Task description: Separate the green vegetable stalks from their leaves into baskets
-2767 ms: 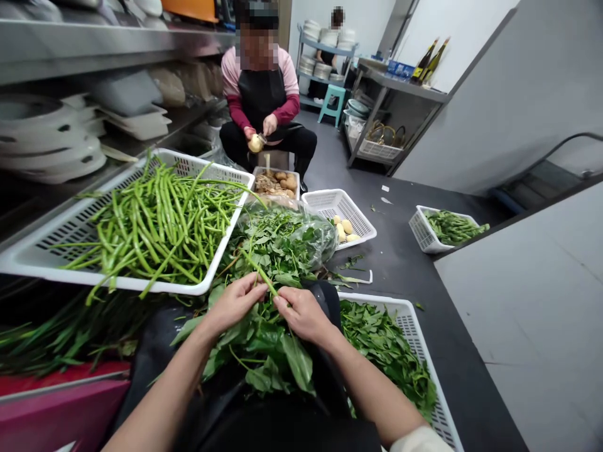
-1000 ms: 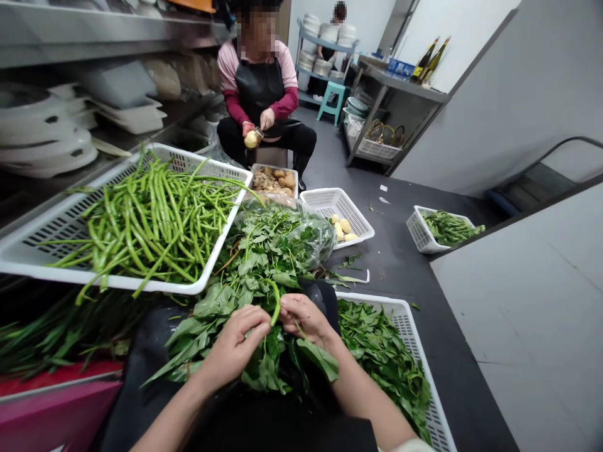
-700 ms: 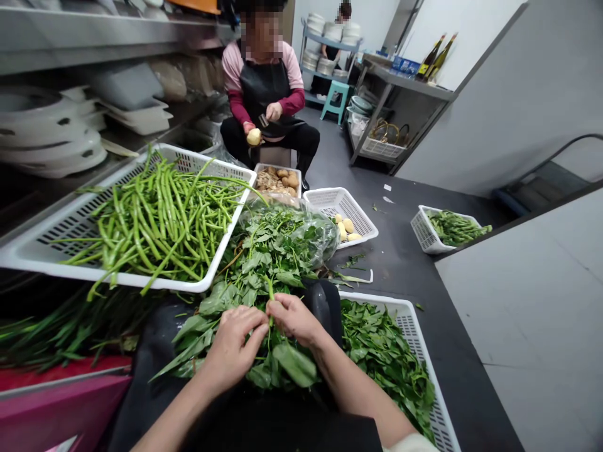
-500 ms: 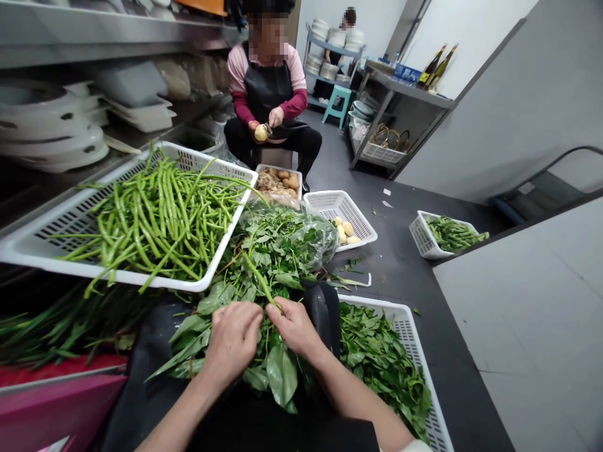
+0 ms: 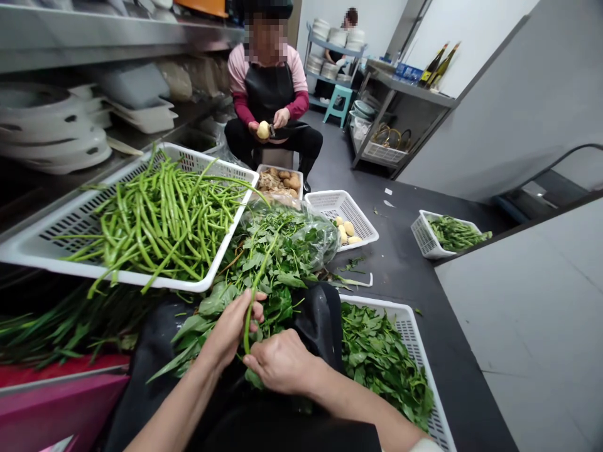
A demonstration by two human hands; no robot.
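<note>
My left hand (image 5: 238, 323) is closed around a long green vegetable stem (image 5: 264, 263), which points up and away from me. At the stem's lower end, the thumb and curled fingers of my right hand (image 5: 282, 361) pinch it; my fist hides part of what is there. Beneath both hands, a heap of leafy greens (image 5: 268, 235) spreads over my lap and runs forward into a clear plastic bag (image 5: 323, 238). Bare green stems (image 5: 164, 213) fill a white basket (image 5: 188, 285) at the left. Plucked leaves (image 5: 377, 358) lie in another white basket (image 5: 426, 358) by my right forearm.
Facing me, a seated person (image 5: 268, 88) holds a peeled potato (image 5: 262, 130) and a peeler. Before them stand a potato crate (image 5: 287, 179) and a basket (image 5: 342, 201) with several peeled ones. A basket of greens (image 5: 452, 233) sits right; shelves (image 5: 122, 37) run along the left.
The stem now stands longer and more upright between my hands. My left hand has turned and grips it higher, while my right hand has come down and closer to me.
</note>
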